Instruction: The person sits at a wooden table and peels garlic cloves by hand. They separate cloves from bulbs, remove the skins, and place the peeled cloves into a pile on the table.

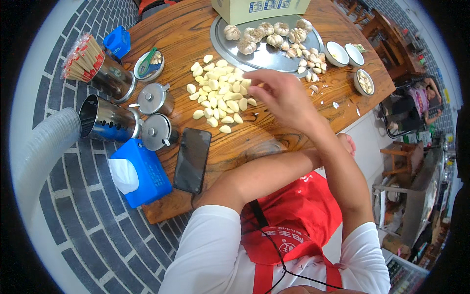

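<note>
My right hand [281, 93] hovers at the right edge of a heap of peeled garlic cloves [218, 90] on the wooden table. Its thumb and forefinger are apart, with nothing visible between them. My left hand [347, 144] is by the table's near edge, mostly hidden behind my right forearm, so its grip cannot be made out. Beyond the right hand, a round metal tray [270, 62] carries several whole garlic bulbs [274, 40]. Unpeeled cloves [314, 60] lie over the tray's right rim and on the wood, near scraps of skin [335, 105].
At left are a smartphone [191, 160], a blue tissue box [147, 176], two lidded metal pots [156, 131], a chopstick holder [114, 79] and a bowl [148, 65]. White bowls [337, 54] stand right; a carton [262, 11] sits behind. A person [413, 106] reclines in the background.
</note>
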Available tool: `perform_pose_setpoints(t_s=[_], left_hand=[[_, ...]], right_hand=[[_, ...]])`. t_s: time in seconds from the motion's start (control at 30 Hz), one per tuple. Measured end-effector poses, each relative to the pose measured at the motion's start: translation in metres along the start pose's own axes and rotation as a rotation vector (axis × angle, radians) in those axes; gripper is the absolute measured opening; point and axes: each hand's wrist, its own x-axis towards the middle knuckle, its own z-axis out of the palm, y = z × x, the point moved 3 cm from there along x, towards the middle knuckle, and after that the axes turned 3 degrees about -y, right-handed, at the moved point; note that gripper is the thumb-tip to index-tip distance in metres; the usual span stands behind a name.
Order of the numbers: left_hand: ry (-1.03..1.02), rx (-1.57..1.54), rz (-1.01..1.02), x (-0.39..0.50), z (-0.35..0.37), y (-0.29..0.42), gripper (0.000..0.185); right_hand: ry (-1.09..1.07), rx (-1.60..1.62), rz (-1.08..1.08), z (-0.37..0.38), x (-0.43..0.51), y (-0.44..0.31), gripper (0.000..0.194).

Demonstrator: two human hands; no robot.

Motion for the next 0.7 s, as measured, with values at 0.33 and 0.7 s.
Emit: perform_pose_setpoints(t_s=[0.33, 0.7], left_hand=[[0.151, -0.334, -0.079, -0.012, 0.015, 0.020, 0.061], [0.075, -0.278, -0.131, -0.021, 0.015, 0.030, 0.069]], right_hand=[[0.760, 0.137, 0.518, -0.122, -0.231, 0.095, 0.017], [0.471, -0.153, 0.338, -0.090, -0.281, 0.099, 0.032]])
